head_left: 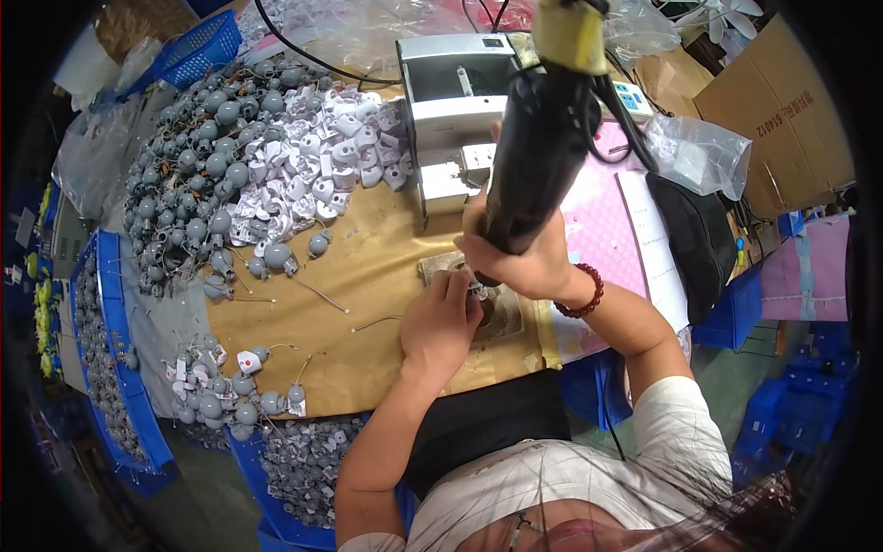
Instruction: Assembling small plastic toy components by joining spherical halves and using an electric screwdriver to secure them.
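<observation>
My right hand (529, 258) is wrapped round a black electric screwdriver (543, 138), which stands upright with yellow tape near its top. Its tip points down at a small fixture plate (501, 317) on the brown-covered table. On that plate, the fingers of my left hand (441, 322) are pinched together at a small part, mostly hidden by my fingers and the tool. To the left lie several grey ball-shaped parts with wires (274, 258). A smaller heap of grey balls joined to white pieces (216, 396) sits near the table's front left edge.
Large heaps of grey balls (198, 184) and white plastic pieces (322, 156) cover the far left. Beyond my hands stands a silver machine (455, 120). At right are a paper sheet (653, 248), a black bag (694, 244) and a carton (782, 129). Filled blue bins (115, 340) flank the table.
</observation>
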Available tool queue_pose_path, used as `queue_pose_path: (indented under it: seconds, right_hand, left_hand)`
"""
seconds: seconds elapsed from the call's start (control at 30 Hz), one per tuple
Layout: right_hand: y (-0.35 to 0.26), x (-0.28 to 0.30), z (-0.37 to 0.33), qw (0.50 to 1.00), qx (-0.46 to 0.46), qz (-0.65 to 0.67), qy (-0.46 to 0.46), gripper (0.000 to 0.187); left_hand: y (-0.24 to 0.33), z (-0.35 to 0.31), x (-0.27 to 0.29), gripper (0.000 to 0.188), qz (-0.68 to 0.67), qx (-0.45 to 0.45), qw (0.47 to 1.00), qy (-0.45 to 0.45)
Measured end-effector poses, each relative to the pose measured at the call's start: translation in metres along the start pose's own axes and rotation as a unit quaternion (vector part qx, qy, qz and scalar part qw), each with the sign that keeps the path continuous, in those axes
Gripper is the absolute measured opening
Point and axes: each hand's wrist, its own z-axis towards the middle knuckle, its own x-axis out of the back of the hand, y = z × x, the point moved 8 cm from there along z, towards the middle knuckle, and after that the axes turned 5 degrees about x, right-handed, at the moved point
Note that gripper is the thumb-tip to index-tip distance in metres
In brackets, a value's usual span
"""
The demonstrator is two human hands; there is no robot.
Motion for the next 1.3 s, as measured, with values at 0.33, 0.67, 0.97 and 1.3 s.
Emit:
queue_pose_path:
  seconds: [0.33,0.67,0.97,1.3]
  right_hand:
    - [-0.008,-0.012,-0.018,0.996,0.068,-0.013,-0.061,0.102]
    - [-0.033,-0.032,-0.039,0.886,0.292,-0.29,-0.212,0.086]
    - [-0.007,-0.019,-0.044,0.969,0.113,-0.127,-0.179,0.033]
    - [0.001,0.009,-0.025,0.972,0.124,-0.178,-0.092,0.061]
  left_hand:
    - [-0.003,0.001,-0.001,0.025,-0.009,0.009,1.0,0.006]
    - [-0.007,0.0,0.005,0.033,-0.056,0.014,0.998,0.014]
    - [-0.007,0.0,0.001,0.04,-0.048,-0.001,0.999,0.003]
    - [-0.015,0.0,-0.005,0.033,-0.037,0.09,0.993,-0.063]
